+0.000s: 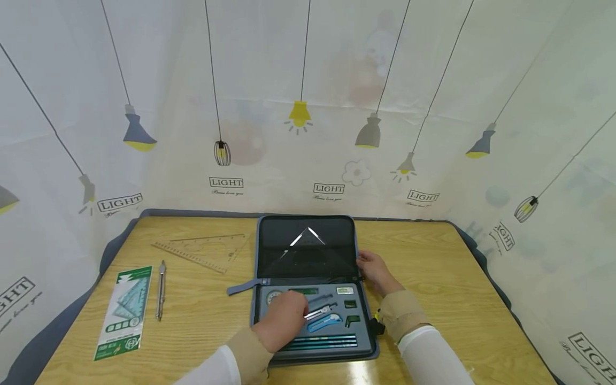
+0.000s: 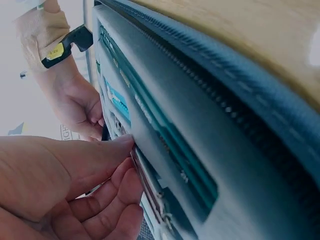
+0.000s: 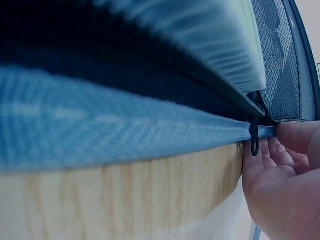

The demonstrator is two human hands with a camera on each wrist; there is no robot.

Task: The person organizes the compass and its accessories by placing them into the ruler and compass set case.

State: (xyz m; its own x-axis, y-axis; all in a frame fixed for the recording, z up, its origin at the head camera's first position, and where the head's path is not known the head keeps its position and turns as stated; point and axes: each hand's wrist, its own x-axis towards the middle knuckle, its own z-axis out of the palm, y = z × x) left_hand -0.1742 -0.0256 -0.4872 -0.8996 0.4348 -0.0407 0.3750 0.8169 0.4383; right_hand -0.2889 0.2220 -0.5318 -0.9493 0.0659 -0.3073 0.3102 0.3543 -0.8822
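An open zippered case lies on the table, its grey insert facing up. My left hand is over the insert and pinches a metal compass lying in its slot. Beside it sit a blue cutter and several green pencils. At the hinge side, my right hand grips the case's blue fabric edge between thumb and fingers. A black zipper pull hangs just beside the thumb. Behind the lid's dark mesh is a clear triangular ruler.
On the table to the left lie a transparent set square, a second metal compass and a green-and-white packet. A white eraser is set into the insert. A lamp-print curtain surrounds the table's back and sides.
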